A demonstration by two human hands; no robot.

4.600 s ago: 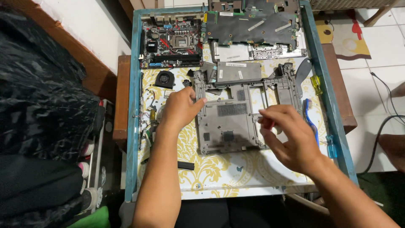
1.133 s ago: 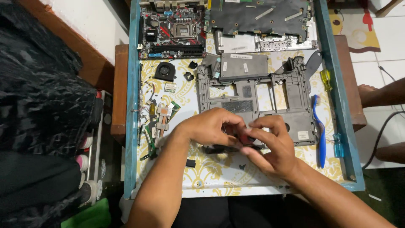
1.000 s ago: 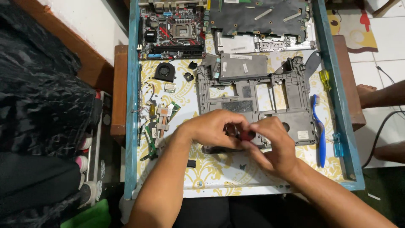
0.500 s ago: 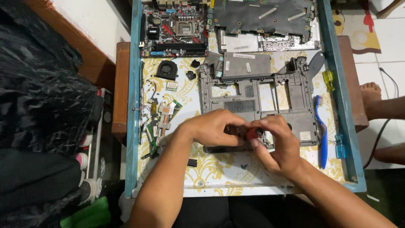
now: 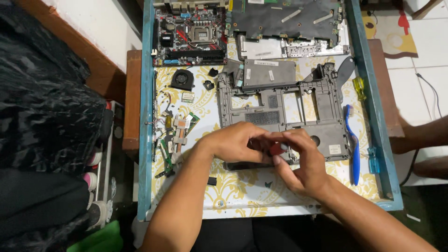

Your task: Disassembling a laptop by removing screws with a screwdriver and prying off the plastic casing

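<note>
While both hands meet at the near edge of the grey laptop frame (image 5: 284, 119), they work close together so the little job stays steady; the left hand (image 5: 235, 142) is curled with its fingers bent over the frame's front edge, and it seems to press the frame down so it does not slide; the right hand (image 5: 303, 163) pinches a small red thing (image 5: 276, 148), maybe the top of a small tool, between thumb and fingertips, so its grip is nearly closed around it; what the left fingers hold, if anything, is hidden, so I cannot tell; the frame lies flat on the yellow patterned table (image 5: 242, 191), right in front of the person, where it is easy to reach; a blue toothbrush (image 5: 352, 144) lies just beside the frame on the right, and a yellow screwdriver (image 5: 358, 87) sits a bit farther up that side, both kept out of the way but near; small loose parts (image 5: 175, 135) and a round black fan (image 5: 182, 79) are put off to the left, apart from the frame; 2 circuit boards rest at the far end, a dark board with red bits (image 5: 191, 32) and a grey board (image 5: 284, 18).
</note>
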